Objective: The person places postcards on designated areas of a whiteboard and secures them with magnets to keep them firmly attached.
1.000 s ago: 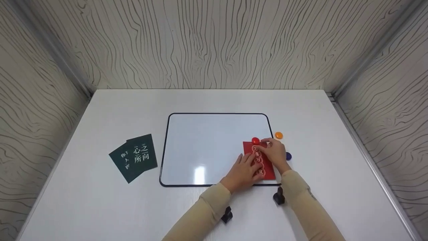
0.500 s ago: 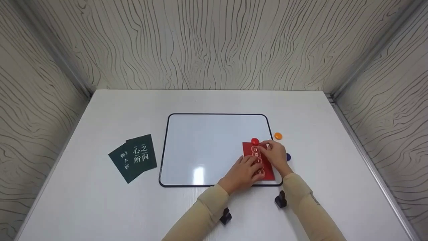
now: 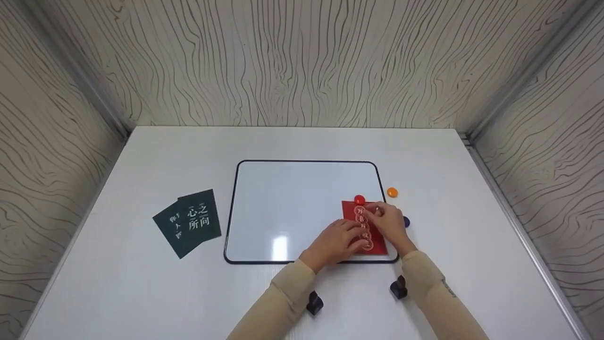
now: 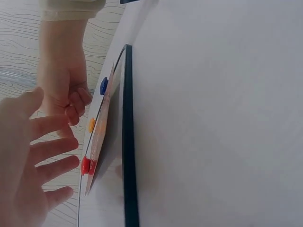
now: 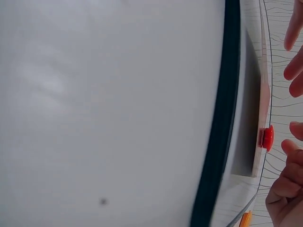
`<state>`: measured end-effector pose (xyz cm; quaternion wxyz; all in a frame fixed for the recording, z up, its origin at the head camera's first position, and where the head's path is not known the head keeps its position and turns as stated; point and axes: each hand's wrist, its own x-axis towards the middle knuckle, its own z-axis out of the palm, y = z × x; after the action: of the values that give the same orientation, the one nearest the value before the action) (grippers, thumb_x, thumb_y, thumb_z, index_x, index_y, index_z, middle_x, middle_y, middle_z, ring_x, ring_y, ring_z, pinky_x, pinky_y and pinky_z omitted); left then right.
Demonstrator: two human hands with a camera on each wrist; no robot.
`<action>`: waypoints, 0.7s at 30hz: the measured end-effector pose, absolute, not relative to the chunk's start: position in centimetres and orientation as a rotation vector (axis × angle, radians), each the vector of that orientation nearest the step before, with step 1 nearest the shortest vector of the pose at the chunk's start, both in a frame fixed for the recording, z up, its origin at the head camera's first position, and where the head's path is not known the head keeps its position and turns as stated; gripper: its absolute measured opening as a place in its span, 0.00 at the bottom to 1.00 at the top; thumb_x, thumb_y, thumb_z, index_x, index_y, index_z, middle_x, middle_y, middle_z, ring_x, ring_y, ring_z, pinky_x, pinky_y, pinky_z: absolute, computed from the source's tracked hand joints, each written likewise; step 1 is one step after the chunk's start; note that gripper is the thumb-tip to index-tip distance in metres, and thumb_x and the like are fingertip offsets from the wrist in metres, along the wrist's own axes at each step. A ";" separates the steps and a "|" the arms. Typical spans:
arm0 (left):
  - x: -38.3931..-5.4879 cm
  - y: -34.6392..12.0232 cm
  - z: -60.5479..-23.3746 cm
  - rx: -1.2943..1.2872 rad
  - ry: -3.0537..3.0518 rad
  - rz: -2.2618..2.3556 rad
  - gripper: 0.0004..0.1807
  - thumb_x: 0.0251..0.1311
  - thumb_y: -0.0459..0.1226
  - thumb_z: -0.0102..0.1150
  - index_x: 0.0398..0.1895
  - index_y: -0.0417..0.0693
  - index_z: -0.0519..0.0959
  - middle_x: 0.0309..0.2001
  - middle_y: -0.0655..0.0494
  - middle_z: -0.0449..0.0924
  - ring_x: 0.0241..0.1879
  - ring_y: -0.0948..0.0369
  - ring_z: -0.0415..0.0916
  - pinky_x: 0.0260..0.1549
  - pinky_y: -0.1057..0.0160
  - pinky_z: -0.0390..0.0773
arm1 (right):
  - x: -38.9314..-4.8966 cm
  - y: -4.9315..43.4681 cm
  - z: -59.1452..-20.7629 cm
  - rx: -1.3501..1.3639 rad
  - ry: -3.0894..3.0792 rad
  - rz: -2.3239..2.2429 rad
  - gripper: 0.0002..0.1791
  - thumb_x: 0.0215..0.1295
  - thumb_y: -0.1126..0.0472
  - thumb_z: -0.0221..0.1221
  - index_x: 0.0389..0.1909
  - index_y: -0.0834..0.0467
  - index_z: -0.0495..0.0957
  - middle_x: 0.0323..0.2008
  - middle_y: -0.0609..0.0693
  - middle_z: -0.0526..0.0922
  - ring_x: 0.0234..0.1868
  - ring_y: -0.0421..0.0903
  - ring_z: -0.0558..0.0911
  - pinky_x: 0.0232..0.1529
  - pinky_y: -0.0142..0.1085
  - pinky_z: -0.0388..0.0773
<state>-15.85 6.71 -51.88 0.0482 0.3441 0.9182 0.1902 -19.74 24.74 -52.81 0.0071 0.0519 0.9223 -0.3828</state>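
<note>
A red envelope [image 3: 378, 240] with pale lettering lies on the right part of a framed whiteboard [image 3: 283, 203]. On its top edge sits a round red magnet [image 3: 359, 199], which the right wrist view also shows side-on. My left hand [image 3: 334, 240] is over the envelope's lower left, covering some of it; its fingers [image 4: 52, 150] are spread and stand apart from the paper in the left wrist view. Near the envelope's upper right is my right hand [image 3: 389, 223], thumb and forefinger apart and the other fingers [image 5: 287, 185] curled, with nothing seen between them.
Right of the board lie an orange magnet [image 3: 392, 192] and a dark blue magnet [image 3: 406, 221], partly behind the right hand. Two overlapping dark green cards [image 3: 205, 229] are on the left of the white table [image 3: 118, 283]. Patterned panels [image 3: 278, 61] rise behind and beside it.
My left hand has drawn back a little to the left, showing more of the lettering. My right hand has come slightly down from the top edge. The red magnet stays in place.
</note>
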 end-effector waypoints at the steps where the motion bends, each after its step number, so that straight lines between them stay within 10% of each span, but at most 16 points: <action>1: -15.9 6.6 -51.8 1.047 2.797 0.582 0.22 0.71 0.54 0.44 0.61 0.58 0.74 0.62 0.60 0.76 0.65 0.62 0.70 0.70 0.61 0.66 | -19.6 24.7 -52.7 0.158 2.888 -1.183 0.14 0.64 0.58 0.62 0.45 0.62 0.82 0.20 0.47 0.73 0.24 0.41 0.68 0.22 0.25 0.64; 21: -16.0 3.6 -51.8 0.994 2.820 0.681 0.22 0.71 0.52 0.43 0.59 0.54 0.77 0.59 0.57 0.79 0.62 0.60 0.74 0.66 0.61 0.72 | -16.3 25.5 -52.3 -0.252 3.036 -0.784 0.17 0.62 0.57 0.63 0.49 0.59 0.79 0.37 0.52 0.80 0.39 0.44 0.77 0.41 0.36 0.81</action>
<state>-16.03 3.64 -51.78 0.0373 0.3239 0.9189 0.2220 -16.26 25.51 -52.32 -0.0020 -0.0803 0.9651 -0.2491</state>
